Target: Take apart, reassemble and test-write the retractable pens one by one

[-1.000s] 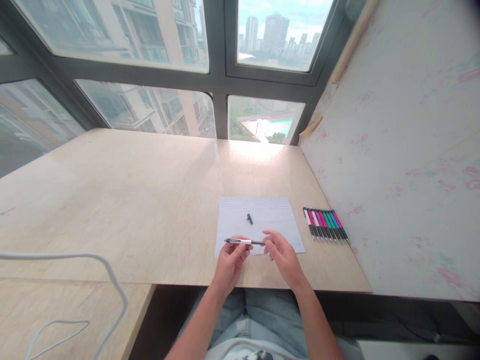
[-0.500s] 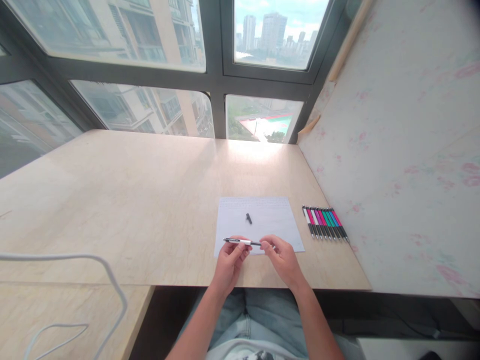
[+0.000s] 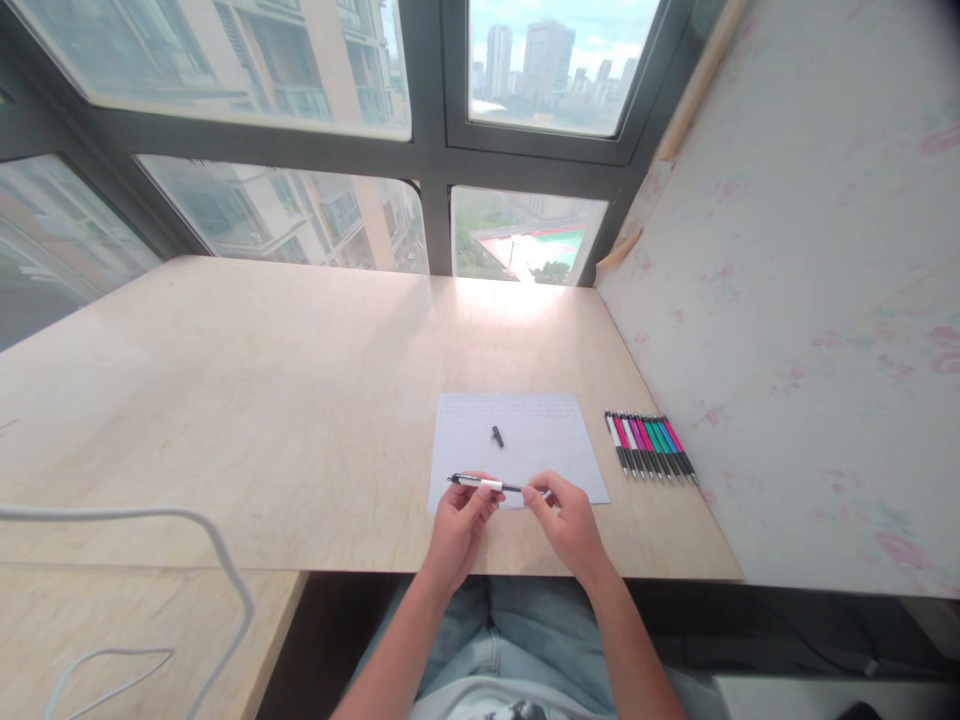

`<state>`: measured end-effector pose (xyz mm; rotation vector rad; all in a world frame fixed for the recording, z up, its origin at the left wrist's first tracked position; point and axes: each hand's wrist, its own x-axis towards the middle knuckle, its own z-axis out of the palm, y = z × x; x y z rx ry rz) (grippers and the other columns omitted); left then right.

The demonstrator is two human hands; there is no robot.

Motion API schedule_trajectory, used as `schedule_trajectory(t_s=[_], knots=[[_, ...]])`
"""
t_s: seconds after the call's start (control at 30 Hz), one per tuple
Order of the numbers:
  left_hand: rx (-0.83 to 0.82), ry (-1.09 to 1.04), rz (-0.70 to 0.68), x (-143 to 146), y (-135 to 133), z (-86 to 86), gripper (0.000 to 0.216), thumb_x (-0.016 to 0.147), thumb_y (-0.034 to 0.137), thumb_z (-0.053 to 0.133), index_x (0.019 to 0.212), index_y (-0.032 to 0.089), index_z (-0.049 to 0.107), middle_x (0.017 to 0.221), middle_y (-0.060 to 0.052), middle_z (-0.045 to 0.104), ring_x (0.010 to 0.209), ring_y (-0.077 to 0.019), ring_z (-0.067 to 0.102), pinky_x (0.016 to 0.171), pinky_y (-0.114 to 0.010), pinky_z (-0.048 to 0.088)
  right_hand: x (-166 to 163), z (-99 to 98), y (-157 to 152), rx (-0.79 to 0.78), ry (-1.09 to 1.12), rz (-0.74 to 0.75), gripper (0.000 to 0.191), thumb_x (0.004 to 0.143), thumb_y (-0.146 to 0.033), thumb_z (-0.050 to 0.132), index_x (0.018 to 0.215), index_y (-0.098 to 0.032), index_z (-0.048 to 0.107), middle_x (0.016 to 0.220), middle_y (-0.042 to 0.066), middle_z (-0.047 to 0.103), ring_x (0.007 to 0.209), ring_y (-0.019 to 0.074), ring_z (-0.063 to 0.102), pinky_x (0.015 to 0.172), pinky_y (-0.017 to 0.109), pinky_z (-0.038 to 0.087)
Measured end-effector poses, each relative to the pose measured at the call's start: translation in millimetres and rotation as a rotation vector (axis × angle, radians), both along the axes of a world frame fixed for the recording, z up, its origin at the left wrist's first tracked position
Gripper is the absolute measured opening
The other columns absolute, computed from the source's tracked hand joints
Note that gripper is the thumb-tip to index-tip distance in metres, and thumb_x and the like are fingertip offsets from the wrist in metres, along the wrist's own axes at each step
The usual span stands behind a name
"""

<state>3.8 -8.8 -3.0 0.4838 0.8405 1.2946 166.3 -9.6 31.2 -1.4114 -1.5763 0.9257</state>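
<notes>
Floral wall (image 3: 795, 300) beside dark-framed windows (image 3: 300, 212)

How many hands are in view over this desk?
2. The left hand holds the pen by its white barrel; the right hand is closed at the pen's dark end. None seems hidden.

I look through one head-worn camera, facing forward and down: the left hand (image 3: 457, 525) and right hand (image 3: 566, 525) sit close, low in view; the desk (image 3: 300, 400) stretches ahead, the window (image 3: 429, 150) beyond.
</notes>
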Motion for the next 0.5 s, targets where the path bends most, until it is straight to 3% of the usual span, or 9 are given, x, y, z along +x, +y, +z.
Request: schedule_trajectory(t_s=[0.13,0.33,0.5], knots=[[0.007,0.015,-0.005,0.1,0.0,-1.3,0.02,0.074,0.027,0.077,0.088,0.016,0.07,0.088,-0.005,0.07,0.077,-0.0144,0.064,0.076,-0.027,0.05,0.4,-2.3,-0.4,-0.038,-0.045,0.021,0.048,0.096,-0.044,0.042,0.057,-0.019,0.052,0.054,-0.001,0.053,0.054,0.0131,0.051,0.057,0.025,0.038],[0.02,0.032,-0.02,0.1,-0.3,-1.7,0.019,0.076,0.026,0.075,0.09,0.015,0.07,0.088,-0.006,0.069,0.079,-0.0148,0.063,0.077,-0.027,0.049,0.3,-2.1,0.6,0.0,-0.002,0.023,0.028,0.09,-0.044,0.053,0.081,-0.019,0.063,0.077,0.003,0.066,0.071,0.017,0.06,0.059,0.025,0.043],[0.018,0.05,-0.038,-0.4,-0.9,-0.5,0.019,0.075,0.027,0.076,0.089,0.015,0.07,0.086,-0.006,0.069,0.077,-0.0148,0.062,0.077,-0.028,0.049,0.7,-4.4,0.5,0.025,-0.044,0.028,0.037,0.093,-0.043,0.048,0.067,-0.02,0.058,0.063,0.001,0.06,0.06,0.0147,0.055,0.059,0.025,0.041]])
